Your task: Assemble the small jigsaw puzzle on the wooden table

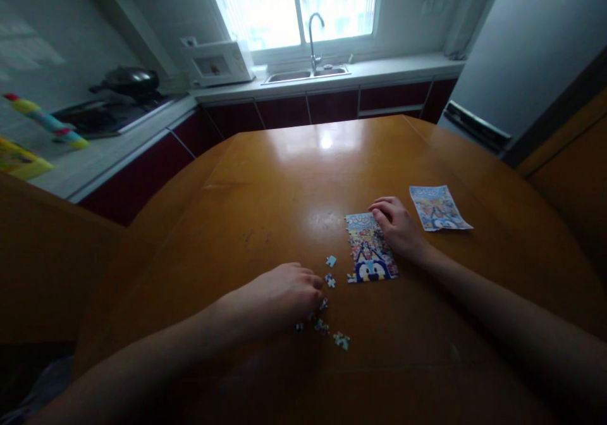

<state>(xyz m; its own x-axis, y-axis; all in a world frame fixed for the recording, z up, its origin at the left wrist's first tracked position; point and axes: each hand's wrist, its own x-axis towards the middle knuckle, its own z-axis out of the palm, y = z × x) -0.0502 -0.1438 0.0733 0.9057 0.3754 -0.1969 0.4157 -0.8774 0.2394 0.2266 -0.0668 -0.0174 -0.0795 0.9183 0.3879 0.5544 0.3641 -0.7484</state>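
Observation:
A partly joined jigsaw puzzle (367,248) with a blue cartoon dog's face lies flat on the wooden table (284,184). My right hand (396,226) rests on its upper right side, fingers stretched out over the edge. Left of the puzzle, my left hand (296,292) is low over several loose puzzle pieces (342,341), its fingers curled down. Whatever those fingers hold, if anything, is hidden beneath the hand. A light blue puzzle piece (331,260) lies apart, between the left hand and the puzzle.
A creased picture sheet (439,208) lies right of the puzzle. Beyond the table are a counter with a sink (289,77) and tap (313,42), a white microwave (220,63), and a dark pan (130,82) on the stove. The fridge (526,52) stands at right.

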